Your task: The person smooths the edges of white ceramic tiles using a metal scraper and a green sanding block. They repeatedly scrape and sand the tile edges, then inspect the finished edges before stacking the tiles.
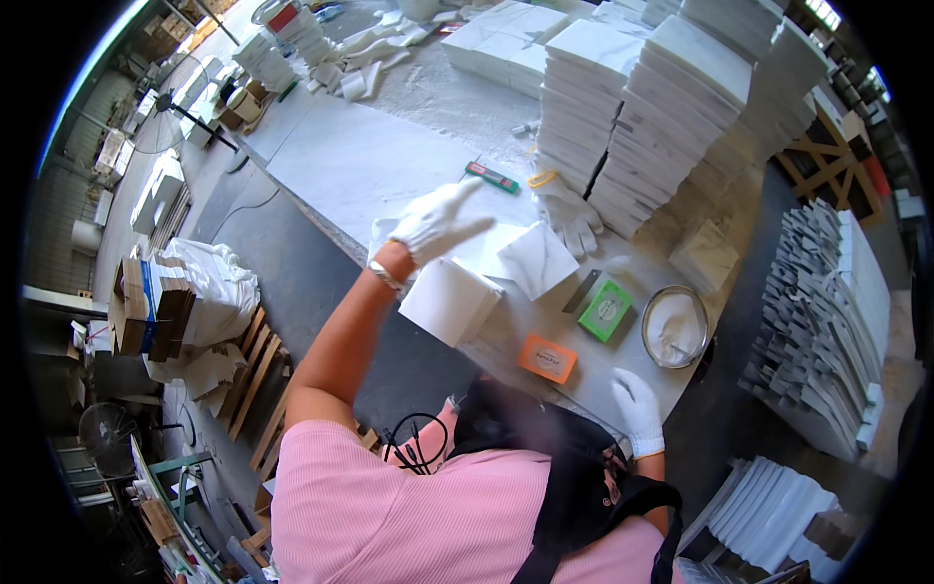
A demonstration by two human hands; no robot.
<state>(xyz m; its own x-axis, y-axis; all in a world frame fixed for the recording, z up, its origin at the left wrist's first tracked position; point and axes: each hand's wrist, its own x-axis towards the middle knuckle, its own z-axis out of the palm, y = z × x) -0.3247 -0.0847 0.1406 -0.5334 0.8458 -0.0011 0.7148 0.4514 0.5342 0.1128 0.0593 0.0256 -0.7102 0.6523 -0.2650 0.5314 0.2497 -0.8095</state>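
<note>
My left hand (440,222), in a white knit glove, is raised over the near left part of the stone-topped table (341,161). Its fingers are stretched out and thumb apart, with nothing held. Just below it stands a smooth white block-like stack (449,300), its kind unclear, beside a square grey-veined marble tile (540,260). My right hand (637,407), gloved too, lies at the table's near right edge, fingers extended and seemingly holding nothing. Nearest to it are an orange block (547,359), a green block (605,310) and a round metal bowl (674,326) with white material inside.
Tall stacks of marble tiles (637,117) stand at the back right. A green-and-red utility knife (492,176) and a loose white glove (572,216) lie mid-table. More stone strips (812,321) stand to the right. Pallets (258,384) and a fan (170,102) are on the left.
</note>
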